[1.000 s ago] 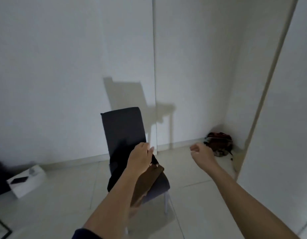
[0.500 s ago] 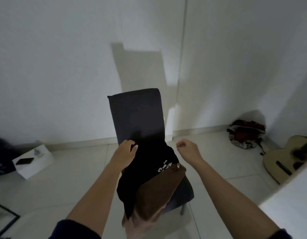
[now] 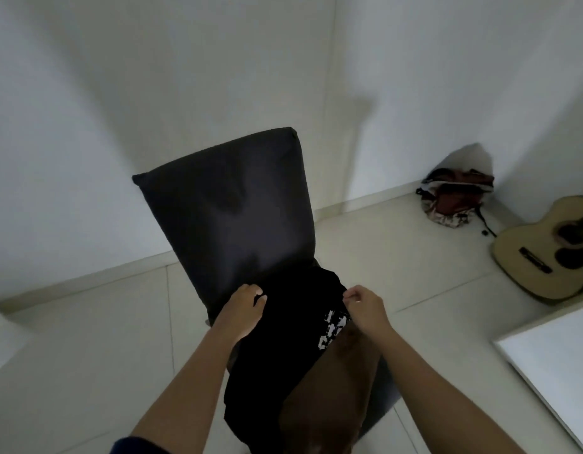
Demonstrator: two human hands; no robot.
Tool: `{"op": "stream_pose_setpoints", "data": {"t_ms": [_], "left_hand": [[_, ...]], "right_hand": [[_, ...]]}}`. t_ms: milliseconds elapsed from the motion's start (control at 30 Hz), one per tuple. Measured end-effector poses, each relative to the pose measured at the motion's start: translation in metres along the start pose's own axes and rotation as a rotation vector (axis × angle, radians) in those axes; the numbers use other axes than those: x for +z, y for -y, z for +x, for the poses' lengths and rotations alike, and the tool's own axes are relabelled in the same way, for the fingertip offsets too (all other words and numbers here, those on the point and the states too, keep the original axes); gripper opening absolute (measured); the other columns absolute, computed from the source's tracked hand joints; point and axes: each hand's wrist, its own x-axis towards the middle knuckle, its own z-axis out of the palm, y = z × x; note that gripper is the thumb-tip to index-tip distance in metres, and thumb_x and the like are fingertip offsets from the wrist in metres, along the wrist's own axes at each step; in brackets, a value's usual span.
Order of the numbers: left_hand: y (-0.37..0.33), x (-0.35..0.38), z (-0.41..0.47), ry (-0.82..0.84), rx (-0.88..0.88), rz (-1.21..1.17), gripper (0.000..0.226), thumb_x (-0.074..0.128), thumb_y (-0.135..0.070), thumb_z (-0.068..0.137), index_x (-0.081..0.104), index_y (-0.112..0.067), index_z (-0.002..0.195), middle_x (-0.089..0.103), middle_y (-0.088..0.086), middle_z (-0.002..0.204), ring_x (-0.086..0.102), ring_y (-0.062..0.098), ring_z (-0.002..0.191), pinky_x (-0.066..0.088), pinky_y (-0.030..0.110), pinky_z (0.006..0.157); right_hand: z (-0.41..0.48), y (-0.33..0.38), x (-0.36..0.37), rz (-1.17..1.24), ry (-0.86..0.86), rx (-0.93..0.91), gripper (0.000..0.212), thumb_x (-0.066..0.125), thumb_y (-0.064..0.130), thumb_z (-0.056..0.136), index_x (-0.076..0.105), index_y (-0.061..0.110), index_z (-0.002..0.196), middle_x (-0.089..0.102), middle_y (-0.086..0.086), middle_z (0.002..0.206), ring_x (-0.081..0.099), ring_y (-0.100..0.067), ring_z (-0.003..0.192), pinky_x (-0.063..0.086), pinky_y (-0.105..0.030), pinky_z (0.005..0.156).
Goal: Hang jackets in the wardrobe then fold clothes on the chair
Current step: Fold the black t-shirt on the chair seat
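The left hand [image 3: 242, 311] is set on the left edge of a black shirt [image 3: 283, 348], its fingers curled over the cloth and closed on it. The shirt is spread on the seat of a dark chair [image 3: 228, 208], whose backrest is raised just beyond the fingertips. A brown garment [image 3: 332, 398] is seen against the shirt's right side, nearer the person than both hands. The right hand [image 3: 365, 306] is placed at the shirt's right edge, beside a white print, with fingers bent and the cloth pinched. Well to the right of it, a bag [image 3: 455, 201] and a guitar [image 3: 542, 257] are seen on the floor [image 3: 398, 250].
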Motion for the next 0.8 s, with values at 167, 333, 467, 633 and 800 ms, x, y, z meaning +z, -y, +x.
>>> {"op": "stream_pose_setpoints", "data": {"t_ms": [167,333,467,633,800], "left_hand": [[0.053,0.030,0.061,0.177,0.033,0.077,0.035,0.042,-0.026,0.099,0.050,-0.009,0.128,0.049,0.007,0.126,0.049,0.023,0.117,0.040,0.035,0.100],[0.103,0.077,0.094,0.277,0.016,0.158,0.042,0.046,-0.025,0.097,0.040,-0.010,0.136,0.038,0.008,0.137,0.040,0.026,0.125,0.040,0.041,0.101],[0.130,0.107,0.103,0.230,-0.062,0.230,0.056,0.049,-0.024,0.095,0.025,-0.010,0.144,0.025,0.012,0.147,0.032,0.031,0.132,0.038,0.044,0.103],[0.163,0.135,0.112,0.292,-0.178,0.033,0.075,0.059,-0.024,0.090,0.013,-0.008,0.148,0.037,0.015,0.144,0.040,0.031,0.130,0.039,0.044,0.105],[0.165,0.138,0.121,0.351,-0.225,0.044,0.041,0.052,-0.019,0.095,0.040,0.001,0.128,0.055,0.022,0.124,0.054,0.035,0.114,0.044,0.039,0.094]], "right_hand": [[0.015,-0.036,0.088,0.083,0.159,0.091,0.012,0.043,-0.003,0.094,0.054,0.000,0.095,0.053,-0.019,0.077,0.045,-0.029,0.060,0.033,-0.009,0.045],[0.030,-0.078,0.178,0.048,0.293,0.185,0.018,0.052,0.017,0.096,0.047,0.014,0.112,0.048,0.002,0.087,0.049,-0.004,0.069,0.040,-0.017,0.063],[0.027,-0.090,0.229,-0.233,0.286,0.236,0.061,0.057,0.051,0.087,0.037,0.015,0.132,0.038,-0.003,0.127,0.046,-0.023,0.117,0.046,-0.033,0.084],[0.014,-0.094,0.277,-0.545,0.238,0.205,0.066,0.052,0.060,0.083,0.034,0.018,0.132,0.039,-0.002,0.129,0.039,-0.024,0.122,0.045,-0.035,0.090],[0.012,-0.094,0.276,-0.604,0.299,0.046,0.028,0.042,0.025,0.095,0.047,0.013,0.120,0.047,-0.008,0.124,0.043,-0.027,0.118,0.039,-0.036,0.089]]}}
